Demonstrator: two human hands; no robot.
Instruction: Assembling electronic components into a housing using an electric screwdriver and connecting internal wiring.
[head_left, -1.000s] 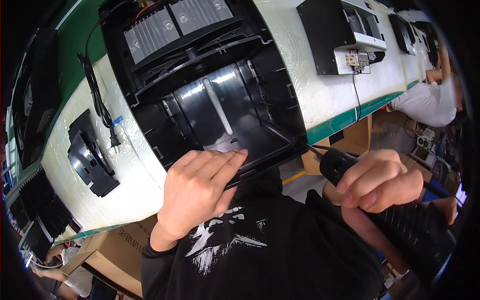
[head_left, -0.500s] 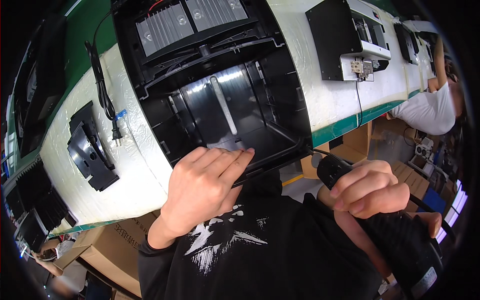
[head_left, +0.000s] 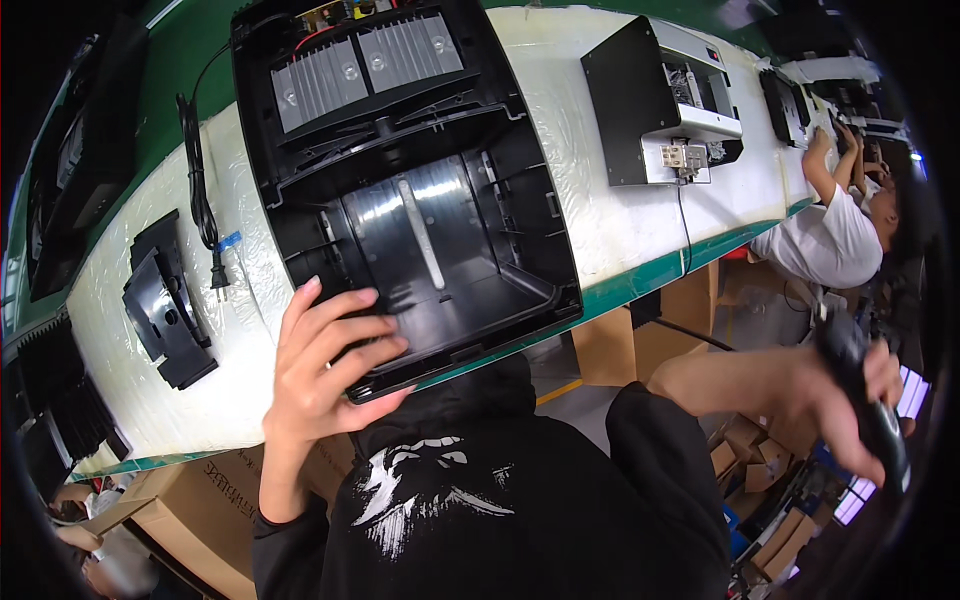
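Black plastic housing (head_left: 420, 190) lies open side up on white padded bench (head_left: 620, 215), near edge overhanging toward person. Left hand (head_left: 325, 365) at housing's near-left corner, fingers loosely spread, fingertips resting on rim, nothing pinched. Right hand (head_left: 840, 395) well right of housing, off bench, closed around black power screwdriver (head_left: 865, 405). Finned heatsink (head_left: 365, 70) at housing's far end. Black power cord (head_left: 200, 200) and small black bracket (head_left: 165, 305) left of housing. Another unit (head_left: 660, 95) right of housing; person in white shirt (head_left: 825, 240) beyond it.
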